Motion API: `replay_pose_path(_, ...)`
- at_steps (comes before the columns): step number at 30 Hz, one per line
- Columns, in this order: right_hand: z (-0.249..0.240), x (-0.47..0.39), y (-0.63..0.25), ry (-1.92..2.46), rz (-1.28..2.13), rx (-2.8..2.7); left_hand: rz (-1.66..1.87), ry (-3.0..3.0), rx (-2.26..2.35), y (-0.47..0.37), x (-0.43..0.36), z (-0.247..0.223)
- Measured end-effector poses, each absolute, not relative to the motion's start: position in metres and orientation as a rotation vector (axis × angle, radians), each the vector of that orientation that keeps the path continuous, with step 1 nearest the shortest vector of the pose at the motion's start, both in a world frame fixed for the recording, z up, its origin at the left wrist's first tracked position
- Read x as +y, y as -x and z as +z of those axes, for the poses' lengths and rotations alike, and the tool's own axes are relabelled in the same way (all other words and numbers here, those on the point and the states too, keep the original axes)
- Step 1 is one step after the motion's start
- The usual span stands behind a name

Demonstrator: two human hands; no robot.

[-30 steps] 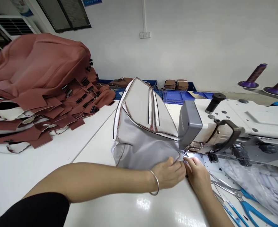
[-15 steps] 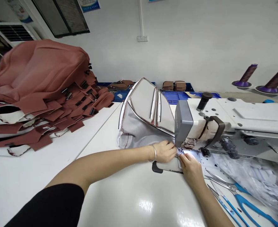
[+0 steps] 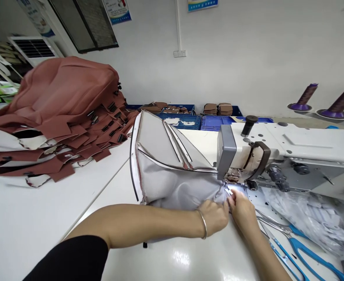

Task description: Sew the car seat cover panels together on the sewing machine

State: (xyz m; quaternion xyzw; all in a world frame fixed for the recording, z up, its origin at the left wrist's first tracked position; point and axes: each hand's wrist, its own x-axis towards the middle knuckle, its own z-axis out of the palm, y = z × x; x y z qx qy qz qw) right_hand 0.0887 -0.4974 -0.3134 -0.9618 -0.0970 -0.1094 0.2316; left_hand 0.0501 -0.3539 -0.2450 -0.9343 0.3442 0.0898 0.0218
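A grey fabric cover [image 3: 178,183] with white and black edge strips lies left of the sewing machine [image 3: 242,152], its right edge running under the lit needle area. My left hand [image 3: 214,216], with a bangle at the wrist, is closed on the near right part of the cover. Just below the needle, my right hand [image 3: 240,205] pinches the cover's edge, its fingertips close to those of my left hand. Part of the fabric between the hands is hidden by the fingers.
Reddish-brown covers with black clips [image 3: 69,93] are piled at the left. Blue-handled scissors [image 3: 303,246] and a clear plastic bag [image 3: 312,218] lie at the right. Blue crates [image 3: 183,121] stand behind the table. Two thread spools [image 3: 306,97] stand above the machine.
Both hands have shifted slightly toward me, my left hand more. The grey cover has swung left and nearer, now spreading over the place in front of the machine. The view has tilted slightly.
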Motion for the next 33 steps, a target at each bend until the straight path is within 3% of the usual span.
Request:
replay_pose_path(7, -0.306, -0.500, -0.087, 2.674, -0.223, -0.189, 0.674, 2.967, 0.861, -0.062, -0.369, -0.232)
replay_pose_path(16, -0.307, -0.500, -0.081, 2.621, -0.307, -0.318, 0.656, 3.246, 0.652, -0.050, -0.382, -0.250)
replay_pose_path(33, -0.288, -0.493, -0.087, 2.638, -0.006, -0.486, 0.654, 3.322, 0.623, -0.062, -0.373, -0.256)
